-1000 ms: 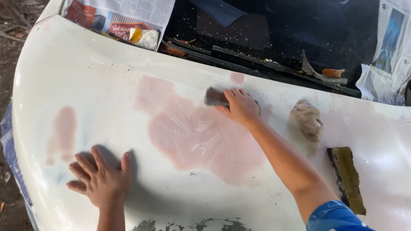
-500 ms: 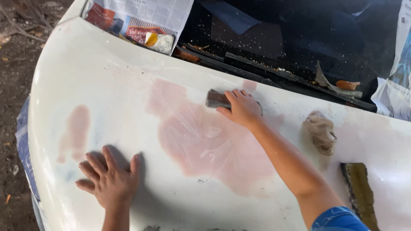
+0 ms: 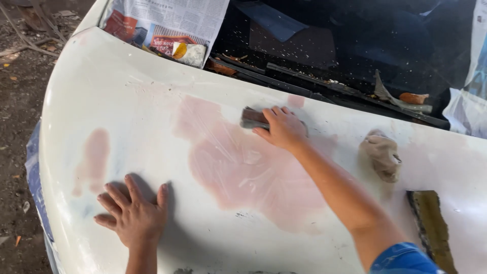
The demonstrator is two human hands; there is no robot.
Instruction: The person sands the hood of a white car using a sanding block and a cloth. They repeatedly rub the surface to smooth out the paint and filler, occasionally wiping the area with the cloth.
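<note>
A white car hood (image 3: 127, 101) fills the view, with a large pink filler patch (image 3: 243, 167) in its middle and a smaller pink patch (image 3: 91, 157) to the left. My right hand (image 3: 281, 129) presses a dark sanding block (image 3: 252, 118) against the upper edge of the large patch. My left hand (image 3: 133, 215) lies flat on the hood near the front edge, fingers spread, holding nothing.
A crumpled beige rag (image 3: 381, 155) and a flat brownish strip (image 3: 431, 228) lie on the hood at the right. Newspaper (image 3: 172, 25) masks the windscreen corners; wiper arms (image 3: 324, 86) run along the dark windscreen. Dirt ground (image 3: 20, 101) lies left of the car.
The view has shifted so the hood sits further right in the frame. My right hand stays on the block at the patch's upper edge; my left hand remains flat.
</note>
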